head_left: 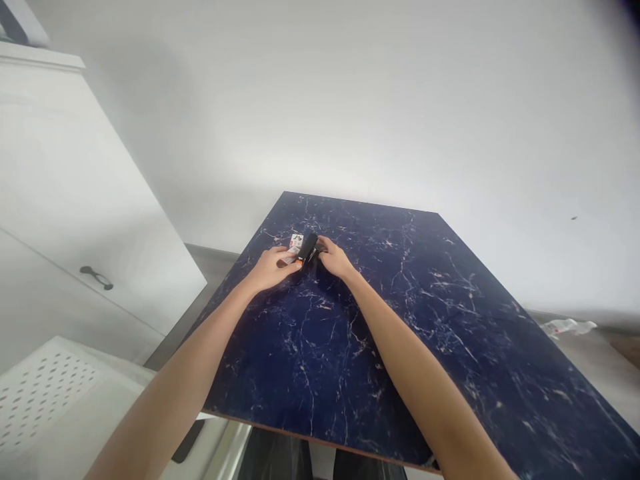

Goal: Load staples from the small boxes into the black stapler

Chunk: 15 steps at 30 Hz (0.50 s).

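Note:
Near the far left part of the table, both my hands meet around a small, long black object (309,245) that looks like a stapler. It is tilted, with a shiny metallic strip along its right side and a bit of orange at its near end. My left hand (273,268) grips that near end between thumb and fingers. From the other side, my right hand (334,257) curls its fingers on the object's dark right part; its fingertips are partly hidden. A white printed card or small packet (297,241) shows just behind my left fingers, partly covered by them.
The dark blue marbled table (370,320) stands by a white wall (375,100). A white cabinet (65,173) with a dark handle rises at left. Below it sits a white perforated piece (50,393) beside a dark phone-like slab (188,441). Clear plastic (567,327) lies on the floor at right.

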Tool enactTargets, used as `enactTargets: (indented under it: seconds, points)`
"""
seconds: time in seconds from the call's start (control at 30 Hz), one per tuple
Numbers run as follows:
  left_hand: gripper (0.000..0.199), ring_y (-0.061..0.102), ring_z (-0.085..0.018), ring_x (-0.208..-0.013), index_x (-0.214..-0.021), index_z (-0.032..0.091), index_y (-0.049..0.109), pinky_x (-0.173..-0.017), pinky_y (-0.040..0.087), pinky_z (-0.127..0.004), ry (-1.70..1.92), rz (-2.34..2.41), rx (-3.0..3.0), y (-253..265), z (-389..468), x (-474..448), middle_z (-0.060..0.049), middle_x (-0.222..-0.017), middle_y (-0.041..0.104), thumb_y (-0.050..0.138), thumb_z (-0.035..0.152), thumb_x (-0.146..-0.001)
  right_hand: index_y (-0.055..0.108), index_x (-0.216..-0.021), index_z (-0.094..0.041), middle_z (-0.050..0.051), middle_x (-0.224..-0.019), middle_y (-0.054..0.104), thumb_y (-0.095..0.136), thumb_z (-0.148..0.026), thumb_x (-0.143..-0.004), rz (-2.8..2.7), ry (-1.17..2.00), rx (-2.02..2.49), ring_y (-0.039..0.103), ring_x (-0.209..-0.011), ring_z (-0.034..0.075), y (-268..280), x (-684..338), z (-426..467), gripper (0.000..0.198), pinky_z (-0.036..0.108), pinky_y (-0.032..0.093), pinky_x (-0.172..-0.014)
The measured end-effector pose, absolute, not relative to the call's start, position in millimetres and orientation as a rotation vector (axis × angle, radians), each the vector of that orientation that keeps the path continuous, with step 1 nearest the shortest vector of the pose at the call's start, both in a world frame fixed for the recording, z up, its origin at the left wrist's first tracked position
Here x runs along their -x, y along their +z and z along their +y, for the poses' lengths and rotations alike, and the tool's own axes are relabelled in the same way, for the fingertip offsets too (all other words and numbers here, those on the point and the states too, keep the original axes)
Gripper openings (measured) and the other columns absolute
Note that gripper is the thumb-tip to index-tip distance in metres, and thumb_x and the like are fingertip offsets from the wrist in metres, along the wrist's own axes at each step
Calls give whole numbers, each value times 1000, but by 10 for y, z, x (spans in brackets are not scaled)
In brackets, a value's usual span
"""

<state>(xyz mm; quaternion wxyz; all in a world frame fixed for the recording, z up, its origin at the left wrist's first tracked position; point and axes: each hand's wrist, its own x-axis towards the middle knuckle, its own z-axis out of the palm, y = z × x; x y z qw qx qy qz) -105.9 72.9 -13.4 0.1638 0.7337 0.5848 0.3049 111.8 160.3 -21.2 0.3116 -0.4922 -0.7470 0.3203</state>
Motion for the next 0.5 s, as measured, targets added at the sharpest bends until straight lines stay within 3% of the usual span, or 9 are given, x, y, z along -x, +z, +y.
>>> enactTargets:
  seconds: [0.17, 0.27, 0.33, 0.5]
  points:
    - [43, 51, -37, -134, -122, 29, 75, -112, 39, -52, 820, 1589, -2139, -217, 759, 1058, -11, -150, 52, 53, 55, -96, 56, -140, -19, 6, -136, 67, 49, -2, -78, -2051, 885, 1143, 62, -124, 17, -346, -1157, 1665, 65, 28, 45, -107]
    - [43, 41, -37, -143, -134, 31, 68, -116, 31, -57, 828, 1682, -2137, -272, 773, 1077, -10, -153, 50, 48, 48, -100, 66, -127, -18, 9, -124, 72, 56, -12, -82, -2037, 848, 1223, 67, -112, 22, -342, -1281, 1699, 47, 34, 48, -102]
    - [43, 42, -35, -142, -139, 31, 63, -117, 31, -57, 854, 1727, -2126, -299, 773, 1077, -10, -151, 52, 44, 44, -102, 70, -119, -18, 8, -113, 75, 59, -17, -83, -2043, 849, 1248, 69, -101, 22, -316, -1401, 1716, 38, 35, 50, -97]
    - [42, 36, -38, -144, -135, 29, 66, -117, 31, -58, 909, 1831, -2221, -306, 748, 1043, -11, -156, 44, 52, 46, -99, 74, -113, -20, 4, -93, 76, 67, -27, -85, -2139, 931, 1222, 69, -81, 17, -196, -1765, 1719, 29, 31, 51, -85]
